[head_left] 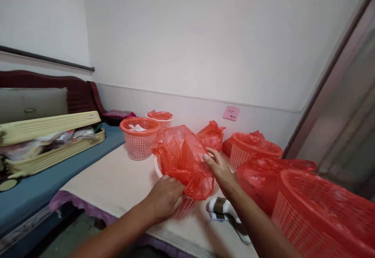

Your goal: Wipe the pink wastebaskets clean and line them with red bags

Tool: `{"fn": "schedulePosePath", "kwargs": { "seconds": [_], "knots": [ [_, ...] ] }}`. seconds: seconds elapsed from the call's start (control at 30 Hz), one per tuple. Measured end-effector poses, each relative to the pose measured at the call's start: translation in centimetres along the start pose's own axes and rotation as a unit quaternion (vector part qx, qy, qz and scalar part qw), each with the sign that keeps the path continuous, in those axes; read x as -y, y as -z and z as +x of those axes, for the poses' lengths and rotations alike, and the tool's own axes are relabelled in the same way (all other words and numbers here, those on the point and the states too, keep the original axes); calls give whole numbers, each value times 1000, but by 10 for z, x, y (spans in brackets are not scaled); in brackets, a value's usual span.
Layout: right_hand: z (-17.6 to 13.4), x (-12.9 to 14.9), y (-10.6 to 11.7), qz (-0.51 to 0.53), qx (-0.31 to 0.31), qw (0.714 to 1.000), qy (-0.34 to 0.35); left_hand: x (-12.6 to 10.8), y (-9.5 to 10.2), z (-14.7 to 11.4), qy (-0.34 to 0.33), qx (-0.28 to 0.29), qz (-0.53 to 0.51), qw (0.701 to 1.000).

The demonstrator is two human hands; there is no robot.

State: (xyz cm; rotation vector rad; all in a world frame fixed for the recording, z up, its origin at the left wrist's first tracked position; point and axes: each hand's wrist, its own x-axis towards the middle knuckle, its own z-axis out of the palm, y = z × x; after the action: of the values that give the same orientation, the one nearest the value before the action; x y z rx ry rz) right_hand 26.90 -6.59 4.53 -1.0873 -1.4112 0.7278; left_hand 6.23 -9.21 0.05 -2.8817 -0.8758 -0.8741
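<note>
A crumpled red plastic bag [187,156] spreads over the top of a white mesh basket [185,207] in front of me. My left hand [166,197] is closed on the bag's near edge, beside the basket's rim. My right hand [218,168] lies against the bag's right side with fingers apart, thumb and fingertips touching the plastic. Most of the basket's rim is hidden under the bag. Just right of the basket, a striped brown and white cloth [224,209] lies on the table, partly behind my right forearm.
Behind stand a mesh basket with a red rim [140,143] and a smaller white-rimmed basket [166,121]. A filled red bag [211,135] rests near the wall. Red-lined baskets [310,211] crowd the right. An open yellow suitcase [58,146] lies on the blue bed at left.
</note>
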Motion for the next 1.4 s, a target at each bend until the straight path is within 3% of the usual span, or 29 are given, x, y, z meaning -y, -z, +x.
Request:
{"fn": "schedulePosePath", "kwargs": {
  "seconds": [0.13, 0.27, 0.4, 0.6, 0.77, 0.9, 1.0, 1.1, 1.17, 1.23, 1.27, 1.33, 1.4],
  "knots": [
    [6, -10, 5, -118, -16, 993, -24, -7, -4, -6, 9, 15, 64, 998],
    [9, -37, 43, -221, -111, 968, -52, -7, -7, -19, -19, 0, 80, 997],
    [-1, -52, 68, -264, -110, 954, -93, -17, -14, -34, -41, -35, 98, 994],
    [-22, -59, 64, -262, -74, 958, -85, -39, -32, -56, -65, -113, 115, 985],
    [-37, -64, 61, -252, -57, 964, -65, -44, -37, -67, -58, -137, 117, 982],
    [-47, -62, 58, -264, -65, 961, -53, -44, -27, -75, -85, -159, 66, 981],
    [-52, -60, 55, -275, -77, 957, -52, -45, -10, -81, -109, -190, -47, 975],
    [-55, -56, 51, -275, -83, 956, -53, -51, 20, -79, -75, -235, -133, 960],
    [-57, -52, 49, -268, -83, 958, -56, -56, 43, -67, -26, -253, -114, 961],
    [-59, -48, 46, -259, -79, 961, -56, -60, 62, -49, 8, -232, -85, 969],
    [-60, -47, 44, -255, -75, 962, -54, -60, 67, -38, 31, -190, -79, 978],
    [-63, -45, 42, -251, -69, 964, -51, -55, 69, -20, 86, -64, -78, 991],
    [-65, -44, 40, -253, -65, 964, -52, -44, 57, -8, 118, 48, -79, 989]
  ]
}}
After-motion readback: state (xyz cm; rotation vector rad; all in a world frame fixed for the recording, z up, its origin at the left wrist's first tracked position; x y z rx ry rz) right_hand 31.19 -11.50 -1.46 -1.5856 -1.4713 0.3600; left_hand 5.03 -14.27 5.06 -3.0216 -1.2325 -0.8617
